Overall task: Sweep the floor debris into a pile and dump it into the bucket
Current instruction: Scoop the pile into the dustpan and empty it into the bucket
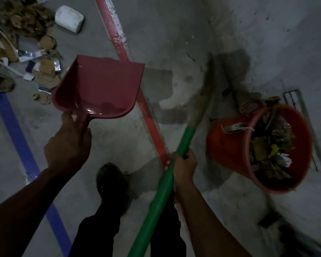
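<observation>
The bucket point(228, 145), right of the right hand point(183, 164), already held leaves and scraps, so part of the job looked done. The left hand point(69, 143) gripped the dustpan point(98, 86), which was empty; the right clasped the broom point(167, 175). A debris pile point(22, 34) beyond the dustpan remained to collect.

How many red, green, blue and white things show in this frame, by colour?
Red: 3 – dustpan, bucket, floor stripe
Green: 1 – broom handle
Blue: 1 – floor stripe
White: 1 – block
Total: 6
</observation>
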Tool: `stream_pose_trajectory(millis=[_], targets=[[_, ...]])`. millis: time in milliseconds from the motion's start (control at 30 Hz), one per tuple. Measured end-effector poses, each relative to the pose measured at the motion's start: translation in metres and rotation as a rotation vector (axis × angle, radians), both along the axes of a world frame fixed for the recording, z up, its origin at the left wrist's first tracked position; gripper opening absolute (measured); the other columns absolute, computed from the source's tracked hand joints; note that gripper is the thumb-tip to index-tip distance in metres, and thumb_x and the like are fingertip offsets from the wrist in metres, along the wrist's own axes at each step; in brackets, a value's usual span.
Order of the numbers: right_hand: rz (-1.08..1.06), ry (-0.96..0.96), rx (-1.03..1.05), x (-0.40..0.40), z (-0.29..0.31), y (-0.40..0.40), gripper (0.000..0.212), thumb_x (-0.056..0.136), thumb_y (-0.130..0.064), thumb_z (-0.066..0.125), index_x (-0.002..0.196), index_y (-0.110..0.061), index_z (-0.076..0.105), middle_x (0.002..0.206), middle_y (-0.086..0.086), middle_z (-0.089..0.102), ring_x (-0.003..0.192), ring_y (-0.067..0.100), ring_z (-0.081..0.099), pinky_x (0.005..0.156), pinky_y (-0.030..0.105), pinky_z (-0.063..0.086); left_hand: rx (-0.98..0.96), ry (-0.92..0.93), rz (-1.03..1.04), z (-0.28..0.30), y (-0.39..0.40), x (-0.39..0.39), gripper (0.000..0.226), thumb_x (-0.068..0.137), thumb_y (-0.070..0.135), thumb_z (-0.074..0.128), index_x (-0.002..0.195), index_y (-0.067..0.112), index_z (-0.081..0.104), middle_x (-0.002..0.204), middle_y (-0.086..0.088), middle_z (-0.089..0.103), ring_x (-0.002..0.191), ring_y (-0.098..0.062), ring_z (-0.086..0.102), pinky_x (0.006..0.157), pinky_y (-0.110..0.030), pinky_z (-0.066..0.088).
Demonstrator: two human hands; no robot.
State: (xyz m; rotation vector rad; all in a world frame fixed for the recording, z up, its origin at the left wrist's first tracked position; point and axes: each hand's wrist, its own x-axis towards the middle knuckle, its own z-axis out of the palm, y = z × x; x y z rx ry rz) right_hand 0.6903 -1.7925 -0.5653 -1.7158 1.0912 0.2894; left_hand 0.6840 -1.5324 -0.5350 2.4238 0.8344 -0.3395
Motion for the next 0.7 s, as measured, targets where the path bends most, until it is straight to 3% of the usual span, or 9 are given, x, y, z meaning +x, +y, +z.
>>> stream_pose_trajectory(millis=[67,167,300,433,567,700], targets=[[-0.179,0.081,0.023,0.003,-0.004,-0.015,0.043,0.065,-0.015,0.067,0.105,0.001,0.063,0.086,0.02,0.063,0.067,0.028,0.059,0.058,0.036,0.051,0.018,0.028,0.021,-0.002,0.004,-0.002,0.053,0.091,0.025,0.059,0.134,0.007,0.032,0.096,-0.023,0.063,0.083,-0.046,0.061,0.07,-0.048,0.044],[-0.25,0.242,0.068,0.018,-0.014,-0.03,0.009,0.082,-0.003,0.065,0.089,0.001,0.06,0.08,0.018,0.061,0.058,0.025,0.055,0.051,0.028,0.048,0.071,0.039,-0.008,-0.009,0.012,-0.007,0.032,0.091,0.024,0.059,0.113,0.002,0.049,0.091,-0.023,0.06,0.081,-0.045,0.059,0.064,-0.042,0.039],[0.061,0.286,-0.015,0.038,-0.027,-0.008,0.026,0.084,-0.005,0.064,0.107,0.008,0.065,0.086,0.019,0.065,0.068,0.027,0.061,0.059,0.031,0.052,0.087,0.085,0.006,-0.025,0.027,-0.017,0.025,0.091,0.023,0.058,0.102,0.002,0.049,0.091,-0.024,0.058,0.081,-0.046,0.058,0.065,-0.042,0.041],[0.342,0.247,0.027,0.043,-0.019,0.032,0.024,0.088,-0.002,0.058,0.111,-0.001,0.062,0.078,0.013,0.062,0.046,0.017,0.056,0.041,0.02,0.044,0.024,0.172,0.032,-0.028,0.037,-0.025,0.025,0.088,0.025,0.056,0.098,0.004,0.049,0.089,-0.022,0.059,0.079,-0.042,0.06,0.068,-0.043,0.049],[0.422,0.125,0.047,0.039,-0.011,0.055,0.025,0.09,-0.007,0.058,0.114,-0.008,0.059,0.081,0.013,0.064,0.049,0.016,0.057,0.042,0.022,0.046,0.061,0.28,0.066,-0.023,0.045,-0.028,0.026,0.086,0.029,0.055,0.093,0.004,0.055,0.087,-0.021,0.06,0.073,-0.035,0.055,0.065,-0.036,0.042],[0.392,-0.009,-0.074,0.053,-0.003,0.046,0.025,0.088,-0.009,0.059,0.113,-0.01,0.06,0.084,0.009,0.065,0.06,0.019,0.061,0.047,0.023,0.048,0.039,0.301,0.009,-0.013,0.051,-0.024,0.026,0.091,0.019,0.054,0.106,-0.003,0.055,0.107,-0.028,0.058,0.098,-0.044,0.057,0.071,-0.035,0.034]])
